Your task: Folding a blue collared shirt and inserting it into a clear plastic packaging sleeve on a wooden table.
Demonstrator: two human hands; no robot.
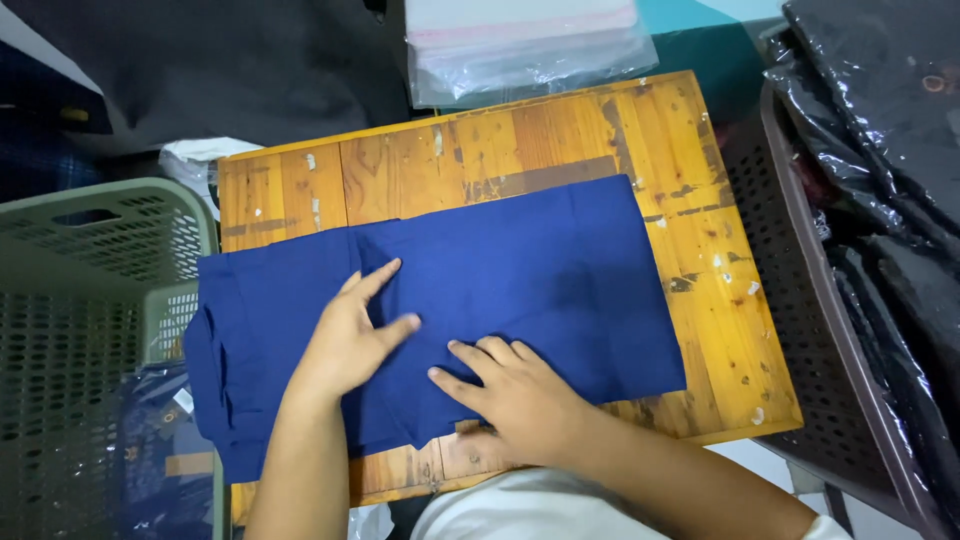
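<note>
folded navy-blue cloth garment (520,280) lies flat across scratched orange-brown wooden counter (700,140), its left end overhanging beside green perforated plastic basket (90,250). left hand (345,340) and right hand (515,395) press palm-down on it, fingers spread, gripping nothing.

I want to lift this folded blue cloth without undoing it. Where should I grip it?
Probably pinch the blue cloth at its right edge, coming from the right: it lies flat and straight over the wooden board, clear of both hands.
</note>
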